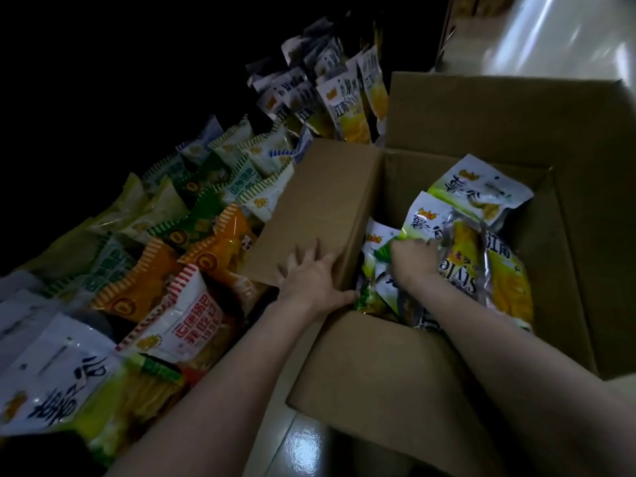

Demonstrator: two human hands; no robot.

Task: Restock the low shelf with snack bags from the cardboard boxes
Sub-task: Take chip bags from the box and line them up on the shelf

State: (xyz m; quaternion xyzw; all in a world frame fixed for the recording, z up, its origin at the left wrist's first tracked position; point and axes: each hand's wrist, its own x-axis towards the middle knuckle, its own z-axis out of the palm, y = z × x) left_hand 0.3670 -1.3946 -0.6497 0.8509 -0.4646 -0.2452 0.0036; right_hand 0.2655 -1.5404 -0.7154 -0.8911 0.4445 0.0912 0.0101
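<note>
An open cardboard box (568, 208) sits on the floor at the right, holding several snack bags. My right hand (413, 259) reaches inside it, fingers curled round the top of a green and white snack bag (426, 222). My left hand (311, 273) lies on the box's left flap (316, 194), fingers spread on top and thumb hooked over the flap's edge. The low shelf (144, 256) runs along the left, packed with rows of snack bags in orange, green, white and yellow.
Yellow and white bags (347, 105) stand in a row at the far end of the shelf. A second cardboard box (451, 39) stands at the top right. Glossy floor tiles (303, 445) show below the near flap. The upper left is dark.
</note>
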